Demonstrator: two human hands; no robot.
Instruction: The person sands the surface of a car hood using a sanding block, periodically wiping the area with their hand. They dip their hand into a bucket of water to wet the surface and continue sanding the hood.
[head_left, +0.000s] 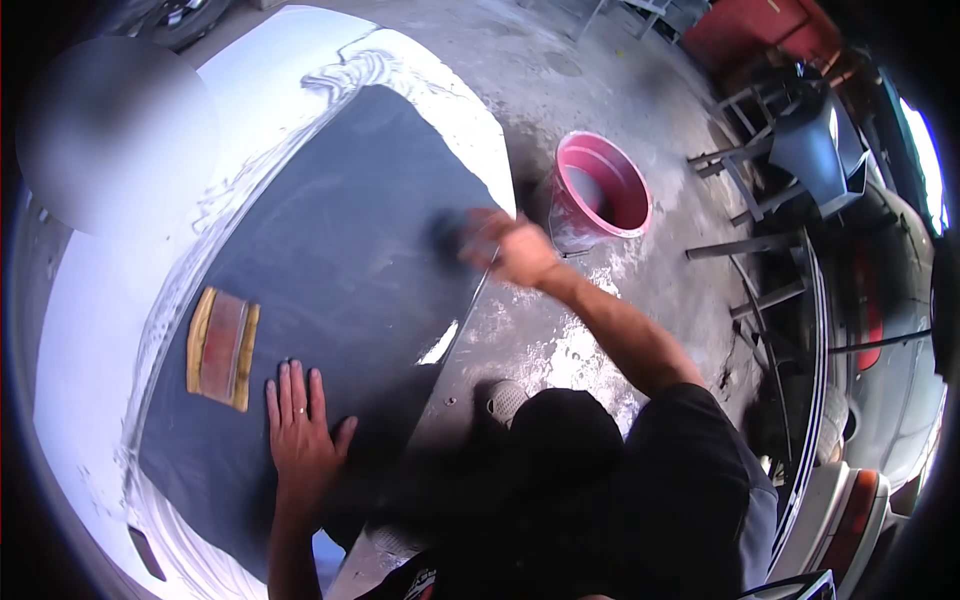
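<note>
A white panel (90, 320) carries a large dark grey area (330, 220) across its middle. My left hand (305, 430) lies flat on the lower part of the grey area, fingers spread, with nothing in it. Near its fingertips rests a tan and brown block (223, 348), touched by neither hand. At the panel's right edge my right hand (505, 247) is blurred by motion, its fingers around a dark pad (450, 235) against the grey surface. The pad's exact shape is smeared.
A pink bucket (600, 190) stands on the grey floor (640, 290) beyond my right hand. Metal stands (750, 245) are at the right, one with a dark glossy part (820, 150) on it. A car (895, 330) is at the far right.
</note>
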